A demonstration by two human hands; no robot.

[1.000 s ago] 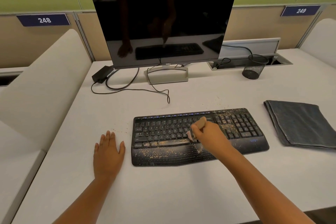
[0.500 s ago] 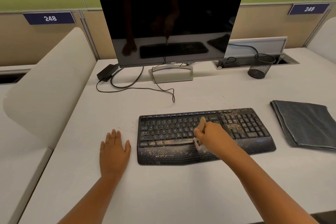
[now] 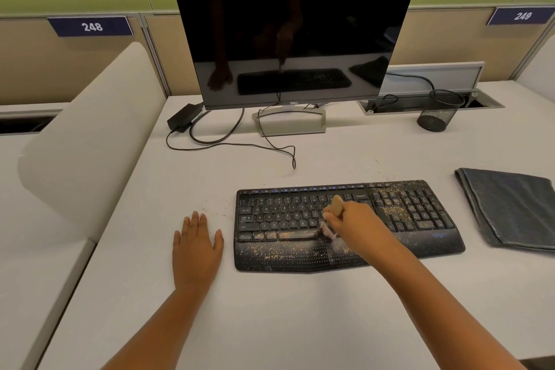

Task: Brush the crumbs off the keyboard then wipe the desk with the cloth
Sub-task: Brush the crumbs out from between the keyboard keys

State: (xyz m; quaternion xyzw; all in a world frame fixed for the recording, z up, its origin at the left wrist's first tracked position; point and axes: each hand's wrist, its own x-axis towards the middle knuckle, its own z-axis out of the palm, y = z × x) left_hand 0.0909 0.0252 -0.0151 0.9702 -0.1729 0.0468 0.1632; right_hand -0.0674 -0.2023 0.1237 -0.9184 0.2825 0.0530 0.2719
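**Sweeping the keys, cloth waiting**

I see the right hand (image 3: 354, 224) wrapped around a small brush (image 3: 332, 218), its pale wooden handle end poking up above the knuckles and its soft, light bristles pressed at the lower key rows, just beside the space bar. The left hand (image 3: 196, 245) lies flat on the tabletop (image 3: 270, 324), fingers straight, holding nothing, a little apart from the keyboard's left edge.

The keyboard (image 3: 348, 225) sits in the middle of the tabletop, black, with a curved, dimpled palm rest. Tan crumbs (image 3: 390, 204) lie thickest over the number pad and along the palm rest; the letter keys on the left look mostly bare. A few specks dot the tabletop to the left.

To do this stroke well, I would keep the bristles angled low and drag in one direction, working rows in turn so that grit falls off an edge and not into the gaps between keys. Light pressure should do; the crumbs look dry and loose. I judge the number pad is the main patch left, and the textured rest may need firmer, shorter flicks, since the dimples could hold grit. The flat hand could steady the board if it slides.

The cloth (image 3: 513, 207), dark grey, folded and soft-looking, lies on the tabletop to the right of the keyboard, untouched.
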